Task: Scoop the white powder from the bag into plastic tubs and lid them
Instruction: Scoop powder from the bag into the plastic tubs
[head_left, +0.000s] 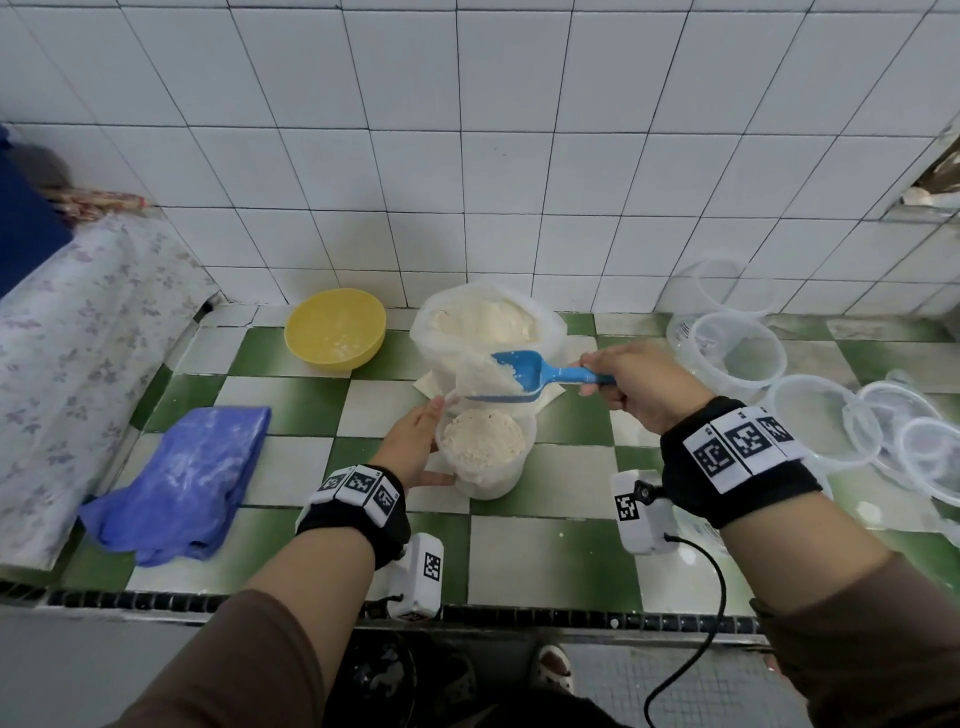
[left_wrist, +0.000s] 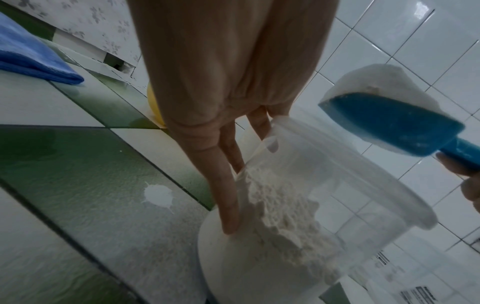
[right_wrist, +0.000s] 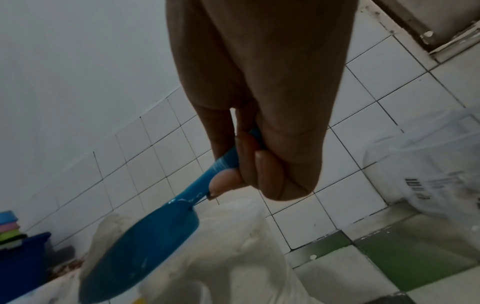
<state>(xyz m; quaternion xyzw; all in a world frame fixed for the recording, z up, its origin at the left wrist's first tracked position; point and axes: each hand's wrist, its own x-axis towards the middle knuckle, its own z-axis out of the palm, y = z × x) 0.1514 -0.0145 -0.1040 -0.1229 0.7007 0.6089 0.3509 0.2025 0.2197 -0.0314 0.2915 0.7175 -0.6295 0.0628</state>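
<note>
The green-and-white checked tile bench (head_left: 545, 551) carries everything. At its 12 o'clock stands the soft plastic bag (head_left: 550, 332), mouth rolled open on lumpy white powder (head_left: 483, 318). Just nearer, toward 6 o'clock from the bag, sits a clear round tub (head_left: 498, 480), filled nearly to the rim. The left hand (head_left: 410, 447) steadies it at the tub's 9 o'clock, fingers straight and pressed together flat against the wall. The right hand (head_left: 631, 387) is curled round the handle of a blue scoop (head_left: 524, 371), whose long axis runs 3 to 9 o'clock; its heaped mouth hangs just above the tub's far rim, so only a tip of the wrist should be needed. Empty clear tubs (head_left: 737, 351) and lids (head_left: 904, 426) wait at 3 o'clock, a yellow bowl (head_left: 335, 328) at 11, a blue cloth (head_left: 182, 478) at 9
</note>
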